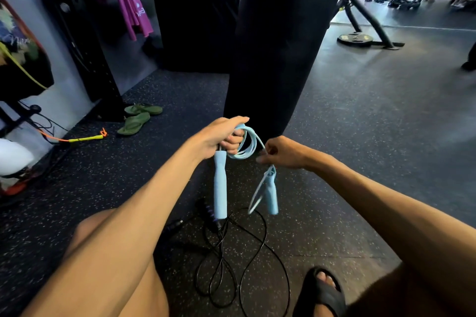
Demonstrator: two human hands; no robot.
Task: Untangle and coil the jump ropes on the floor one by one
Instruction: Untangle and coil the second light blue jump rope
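I hold a light blue jump rope in front of me, above the floor. My left hand grips its looped cord together with the top of one blue handle, which hangs straight down. My right hand pinches the cord just above the second blue handle, which dangles with a small loop beside it. On the speckled floor below lies a black jump rope in loose tangled loops, its black and purple handles near the blue handle's lower end.
A black punching bag hangs right behind my hands. Green flip-flops and an orange-yellow cord lie at the left by a black rack. My knee and sandalled foot flank the black rope. Gym machines stand far right.
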